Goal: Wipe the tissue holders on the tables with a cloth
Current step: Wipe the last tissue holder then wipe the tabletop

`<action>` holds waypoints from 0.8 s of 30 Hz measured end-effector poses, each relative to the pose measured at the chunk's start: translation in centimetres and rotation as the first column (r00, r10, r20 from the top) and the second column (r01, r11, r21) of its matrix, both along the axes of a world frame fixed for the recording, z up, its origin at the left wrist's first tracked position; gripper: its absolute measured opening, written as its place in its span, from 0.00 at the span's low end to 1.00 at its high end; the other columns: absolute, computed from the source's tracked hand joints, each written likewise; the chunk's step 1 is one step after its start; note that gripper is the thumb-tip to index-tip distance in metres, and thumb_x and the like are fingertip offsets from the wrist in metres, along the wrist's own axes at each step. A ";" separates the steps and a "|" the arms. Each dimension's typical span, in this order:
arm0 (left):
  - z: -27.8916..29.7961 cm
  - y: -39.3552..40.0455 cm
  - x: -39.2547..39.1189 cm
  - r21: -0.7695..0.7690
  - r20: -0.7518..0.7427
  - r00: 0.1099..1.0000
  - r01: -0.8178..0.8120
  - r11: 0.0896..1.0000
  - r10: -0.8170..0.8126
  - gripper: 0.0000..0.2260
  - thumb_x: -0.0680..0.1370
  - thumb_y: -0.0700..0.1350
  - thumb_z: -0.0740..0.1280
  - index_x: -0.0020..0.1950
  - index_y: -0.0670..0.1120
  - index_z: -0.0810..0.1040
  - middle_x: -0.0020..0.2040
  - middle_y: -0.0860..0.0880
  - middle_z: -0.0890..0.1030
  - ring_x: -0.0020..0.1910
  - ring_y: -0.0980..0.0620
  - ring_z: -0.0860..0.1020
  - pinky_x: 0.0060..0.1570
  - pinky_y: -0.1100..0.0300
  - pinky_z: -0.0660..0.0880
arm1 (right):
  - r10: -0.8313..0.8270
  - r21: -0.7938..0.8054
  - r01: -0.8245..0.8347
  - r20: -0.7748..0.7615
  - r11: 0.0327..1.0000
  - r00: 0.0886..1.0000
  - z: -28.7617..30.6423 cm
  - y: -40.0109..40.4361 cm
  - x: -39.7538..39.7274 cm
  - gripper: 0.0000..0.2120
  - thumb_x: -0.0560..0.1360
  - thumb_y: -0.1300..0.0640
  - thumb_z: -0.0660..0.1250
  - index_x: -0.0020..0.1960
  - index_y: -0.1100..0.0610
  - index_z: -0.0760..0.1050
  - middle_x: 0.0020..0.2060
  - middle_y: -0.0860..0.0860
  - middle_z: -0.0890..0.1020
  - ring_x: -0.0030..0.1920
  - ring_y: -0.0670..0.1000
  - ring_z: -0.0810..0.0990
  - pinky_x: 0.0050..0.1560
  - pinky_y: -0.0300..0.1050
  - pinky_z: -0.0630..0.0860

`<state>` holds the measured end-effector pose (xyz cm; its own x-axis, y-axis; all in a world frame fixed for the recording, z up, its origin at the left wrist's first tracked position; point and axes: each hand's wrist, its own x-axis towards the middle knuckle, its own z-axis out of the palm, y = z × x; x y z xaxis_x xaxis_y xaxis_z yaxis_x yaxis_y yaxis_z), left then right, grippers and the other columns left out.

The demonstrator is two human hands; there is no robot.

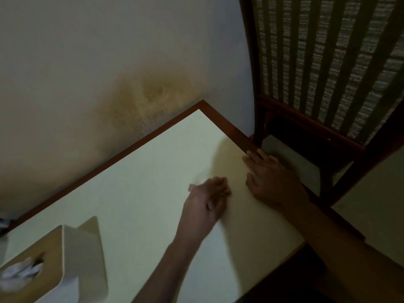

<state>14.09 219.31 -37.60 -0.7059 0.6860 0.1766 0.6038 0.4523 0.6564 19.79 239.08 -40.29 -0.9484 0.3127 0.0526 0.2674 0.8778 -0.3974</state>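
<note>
Looking down on the pale worktop (153, 171) with its dark wooden edging, we have both hands out near the right-hand rim. The right hand (273, 180) lies flat, fingers straight and slightly spread, fingertips reaching the wooden border, holding nothing. The left hand (207, 202) sits just beside it, a little nearer the middle of the worktop, and it's blurred (motion smear, by the look of it); its fingers seem bent inward, but whether they grip anything I cannot tell. The two hands are close, not touching.

Over at the lower left corner stands the tissue holder (56, 265), a light box with a tan top panel, white tissue (19, 272) bunched up out of its slot. It's well apart from both hands, upright on the worktop.

Behind the worktop rises a pale wall (87, 62) carrying a brownish stain (150, 92) just above the far corner. To the right stands a dark wooden chair (328, 84) with a slatted back.
</note>
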 end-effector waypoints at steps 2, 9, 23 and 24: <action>-0.4 -1.8 1.8 -0.042 -0.117 0.993 0.004 0.999 -0.009 0.11 0.76 0.42 0.68 0.56 0.52 0.81 0.60 0.63 0.76 0.60 0.73 0.68 0.59 0.76 0.63 | 0.011 0.010 -0.011 0.012 1.000 1.000 0.2 0.0 0.0 0.42 0.67 0.40 0.34 0.76 0.53 0.59 0.76 0.50 0.59 0.77 0.53 0.54 0.74 0.49 0.52; -1.0 -3.0 4.5 -0.232 -0.277 0.947 -0.228 0.946 0.160 0.14 0.80 0.48 0.61 0.64 0.52 0.77 0.67 0.55 0.74 0.65 0.59 0.71 0.60 0.65 0.62 | 0.022 0.044 -0.026 0.069 0.999 0.997 -0.3 -0.3 0.2 0.42 0.68 0.39 0.34 0.77 0.54 0.57 0.77 0.51 0.58 0.77 0.54 0.53 0.74 0.49 0.51; 4.8 -9.5 5.4 -0.284 -0.211 0.971 -0.173 0.943 0.114 0.23 0.79 0.55 0.61 0.74 0.54 0.64 0.77 0.52 0.58 0.76 0.49 0.54 0.72 0.53 0.56 | 0.037 0.120 -0.062 0.200 0.991 0.979 3.7 -7.6 1.8 0.26 0.81 0.49 0.52 0.76 0.55 0.54 0.77 0.53 0.55 0.76 0.58 0.53 0.72 0.55 0.58; 5.4 -11.4 5.5 -0.267 -0.218 0.967 -0.189 0.945 0.132 0.23 0.79 0.55 0.62 0.74 0.55 0.64 0.77 0.52 0.57 0.77 0.50 0.53 0.72 0.53 0.57 | 0.077 0.092 -0.095 0.183 0.991 0.980 4.3 -9.2 1.8 0.25 0.81 0.49 0.52 0.76 0.54 0.54 0.77 0.52 0.55 0.76 0.57 0.53 0.73 0.55 0.57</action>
<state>19.64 207.92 -32.24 -0.7820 0.6083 0.1361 0.6105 0.7035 0.3638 21.62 229.91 -36.01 -0.9684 0.2311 -0.0935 0.2477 0.9336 -0.2590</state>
